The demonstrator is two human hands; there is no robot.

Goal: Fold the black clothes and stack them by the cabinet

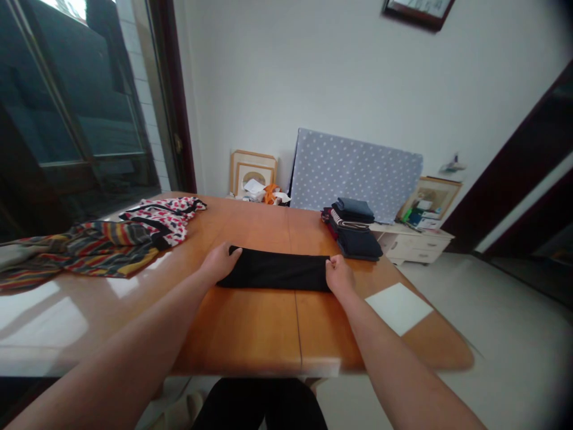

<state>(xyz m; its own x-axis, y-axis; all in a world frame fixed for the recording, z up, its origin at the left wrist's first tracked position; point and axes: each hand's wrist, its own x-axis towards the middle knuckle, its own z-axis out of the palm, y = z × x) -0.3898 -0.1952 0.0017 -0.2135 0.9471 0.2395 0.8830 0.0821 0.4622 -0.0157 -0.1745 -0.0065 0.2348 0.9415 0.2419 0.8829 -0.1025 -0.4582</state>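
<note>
A black garment [277, 272], folded into a long flat strip, lies across the middle of the wooden table [250, 334]. My left hand [222, 263] pinches its left end, thumb on top. At the opposite end, my right hand [339, 275] grips the upper right corner with curled fingers. The strip looks stretched straight between both hands. What kind of garment it is, I cannot make out.
Folded clothes [356, 230] are stacked at the table's back right. A white sheet [399, 307] lies near the right edge. Unfolded striped cloth [111, 248] and a red-and-white patterned garment [168, 215] spread over the left side. Behind stands a dotted grey-blue panel [349, 170].
</note>
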